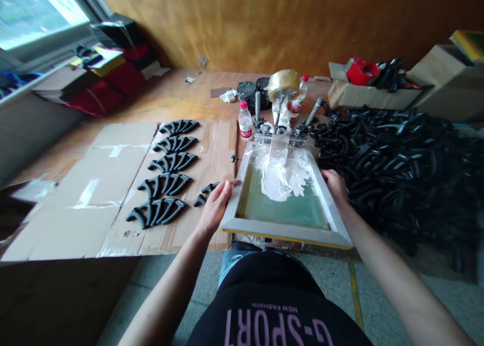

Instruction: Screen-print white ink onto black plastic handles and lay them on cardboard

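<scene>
My left hand (215,205) grips the left rail of the screen frame (282,230), and my right hand (336,187) grips its right rail. The frame lies near me at centre, white ink (282,177) on its mesh. Black parts (164,184) lie in rows to the left; a black pile (401,164) sits right.

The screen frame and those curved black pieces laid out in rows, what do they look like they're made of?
Screen frame: looks like pale bare wood with a matte face, around a translucent greenish mesh; both hands grip its sides. Curved black pieces: probably moulded plastic, judging by their identical shapes and a slight sheen.
</scene>
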Tool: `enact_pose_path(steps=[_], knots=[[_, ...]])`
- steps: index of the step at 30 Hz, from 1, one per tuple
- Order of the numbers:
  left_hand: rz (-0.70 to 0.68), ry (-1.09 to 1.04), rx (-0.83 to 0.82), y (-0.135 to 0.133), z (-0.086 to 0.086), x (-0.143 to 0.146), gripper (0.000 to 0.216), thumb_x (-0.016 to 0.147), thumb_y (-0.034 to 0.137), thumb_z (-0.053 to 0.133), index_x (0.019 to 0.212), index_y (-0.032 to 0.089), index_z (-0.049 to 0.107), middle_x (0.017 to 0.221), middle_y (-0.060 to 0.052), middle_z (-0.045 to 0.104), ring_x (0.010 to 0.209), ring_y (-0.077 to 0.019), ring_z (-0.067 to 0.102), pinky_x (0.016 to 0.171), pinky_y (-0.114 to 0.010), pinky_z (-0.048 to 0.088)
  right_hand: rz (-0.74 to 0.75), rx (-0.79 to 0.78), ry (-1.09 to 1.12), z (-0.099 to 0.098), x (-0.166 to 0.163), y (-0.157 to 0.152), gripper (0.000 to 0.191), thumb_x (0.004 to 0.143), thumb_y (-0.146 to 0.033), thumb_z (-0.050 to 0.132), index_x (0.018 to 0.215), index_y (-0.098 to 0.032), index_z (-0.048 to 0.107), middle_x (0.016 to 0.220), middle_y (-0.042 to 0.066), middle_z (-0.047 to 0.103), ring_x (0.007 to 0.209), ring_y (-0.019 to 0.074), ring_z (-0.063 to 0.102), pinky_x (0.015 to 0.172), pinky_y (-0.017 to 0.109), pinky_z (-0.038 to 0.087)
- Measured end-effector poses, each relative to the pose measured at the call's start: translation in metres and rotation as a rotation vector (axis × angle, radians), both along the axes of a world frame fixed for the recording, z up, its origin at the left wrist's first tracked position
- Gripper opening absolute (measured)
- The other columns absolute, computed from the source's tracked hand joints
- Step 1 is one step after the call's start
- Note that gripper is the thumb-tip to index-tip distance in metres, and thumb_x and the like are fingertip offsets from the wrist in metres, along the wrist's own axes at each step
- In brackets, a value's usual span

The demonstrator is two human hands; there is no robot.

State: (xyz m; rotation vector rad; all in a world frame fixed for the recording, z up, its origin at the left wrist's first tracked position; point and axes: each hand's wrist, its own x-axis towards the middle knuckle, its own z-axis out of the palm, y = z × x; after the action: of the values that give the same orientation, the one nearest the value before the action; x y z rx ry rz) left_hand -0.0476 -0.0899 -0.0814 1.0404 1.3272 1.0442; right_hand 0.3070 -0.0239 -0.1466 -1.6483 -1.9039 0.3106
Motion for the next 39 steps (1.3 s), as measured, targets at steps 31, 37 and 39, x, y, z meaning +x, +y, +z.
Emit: enact_pose_path(steps=[31,37,39], knots=[[-0.007,0.171,-0.215,-0.010,-0.095,0.000,0.073,0.079,0.057,0.062,0.140,0.019,0.047,0.085,-0.004,0.072,0.074,-0.0187,0.066,0.064,-0.026,0.050,0.637,0.023,-0.253,0.023,-0.088,-0.019,0.014,0.084,-0.016,0.063,0.096,-0.022,0.068,0.090,0.002,0.071,0.082,0.0172,0.065,0.072,0.026,0.047],[0.010,0.073,-0.130,-0.008,-0.036,-0.001,0.071,0.080,0.058,0.063,0.139,0.020,0.050,0.085,-0.004,0.071,0.072,-0.0178,0.064,0.057,-0.024,0.047,0.264,0.050,-0.196,0.069,-0.088,0.063,0.053,0.084,-0.033,0.068,0.135,-0.027,0.052,0.114,0.005,0.068,0.094,0.0218,0.064,0.082,0.033,0.049],[0.059,0.024,-0.089,-0.002,-0.009,0.002,0.061,0.082,0.062,0.057,0.126,0.020,0.061,0.081,-0.003,0.069,0.065,-0.0153,0.061,0.053,-0.023,0.044,0.084,0.112,-0.147,0.077,-0.059,0.080,0.051,0.088,-0.038,0.061,0.135,-0.023,0.051,0.106,0.007,0.069,0.089,0.0225,0.064,0.081,0.034,0.049]])
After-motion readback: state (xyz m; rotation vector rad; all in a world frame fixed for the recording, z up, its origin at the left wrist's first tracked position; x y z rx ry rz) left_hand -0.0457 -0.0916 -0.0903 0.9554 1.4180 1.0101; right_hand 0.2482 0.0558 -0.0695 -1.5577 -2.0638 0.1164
